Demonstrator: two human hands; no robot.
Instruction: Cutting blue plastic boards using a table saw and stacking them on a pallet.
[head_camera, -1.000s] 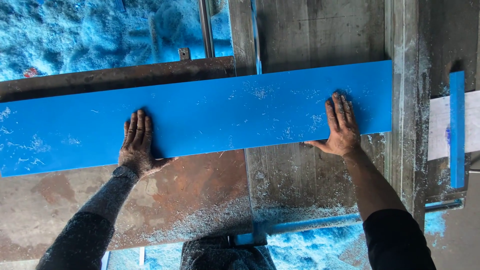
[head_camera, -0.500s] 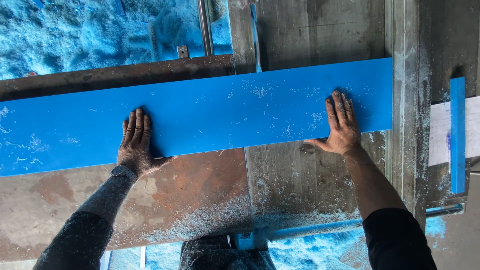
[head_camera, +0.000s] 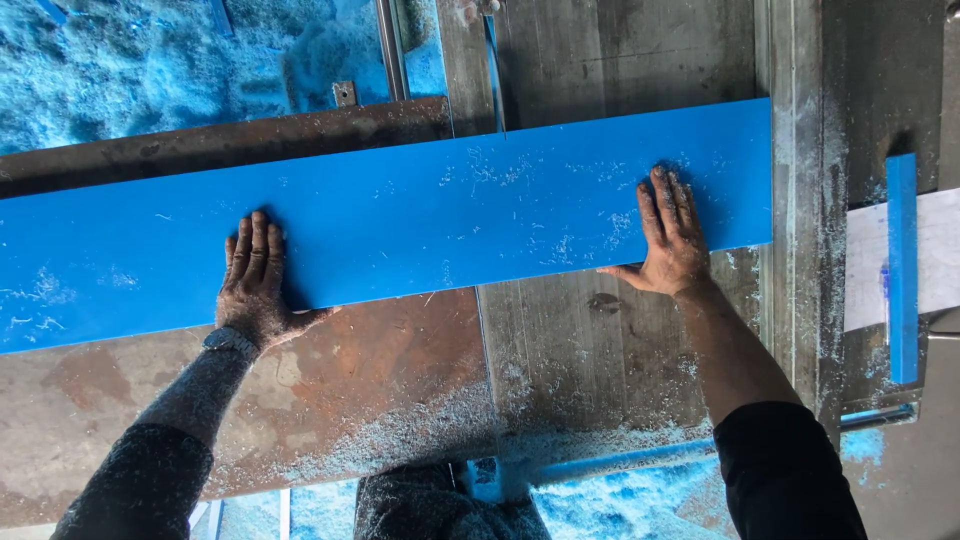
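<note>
Blue plastic board (head_camera: 420, 225), long and flat, lies across the saw table (head_camera: 600, 60), its far long edge at the thin vertical blade (head_camera: 494, 70) that rises near the top middle. Left hand (head_camera: 252, 285) lies flat, fingers spread, palm down on the near edge of the board over the rusty plate (head_camera: 380, 370). Right hand (head_camera: 670, 240) lies the same way near the board's right end; neither hand is closed around anything, both only press.

Blue sawdust (head_camera: 150, 70) is scattered on the board and heaped beyond the table.

Risks, as judged:
- Dusty surface under flat palms: a hand may slip forward toward the blade.
- Uneven push from the two hands, set well apart, may skew the board and bind the blade.
- Left end of the board runs out of view; unsupported overhang could tip it.
- A narrow blue strip (head_camera: 902, 265) rests on paper (head_camera: 925, 260) at the right, well apart from the hands.
</note>
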